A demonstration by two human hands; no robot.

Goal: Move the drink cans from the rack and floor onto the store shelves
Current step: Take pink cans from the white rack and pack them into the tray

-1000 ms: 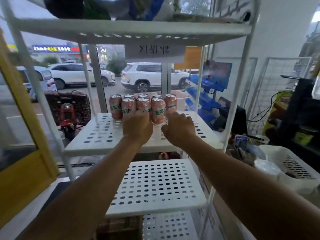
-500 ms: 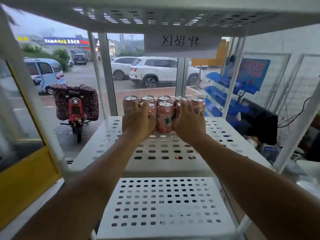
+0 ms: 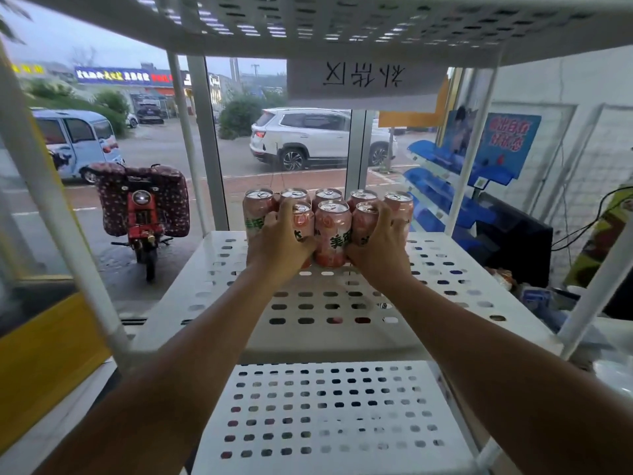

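- I count 8 cans [image 3: 329,197] standing upright at the back of the shelf [image 3: 342,303]: 5 in the rear row and 3 in front, packed close.
- The left hand [image 3: 279,245] is wrapped round the left can [image 3: 303,219] of the front row.
- The right hand [image 3: 378,250] is wrapped round the right can [image 3: 364,217] of the front row.
- The middle can [image 3: 333,231] stands free between the 2 hands, just beside both held cans.
- I judge the step to be pulling 2 cans out of the cluster for transfer.
- Procedure: raise both cans straight up first, then draw them back toward me. A sideways pull risks tipping the middle can or the rear row.
- Keep both cans upright and low, since the top shelf [image 3: 342,32] hangs above.
- Each held can sits inside its grip, with the top rim above the hand and the base hidden below it.
- I cannot tell whether either base is off the shelf.
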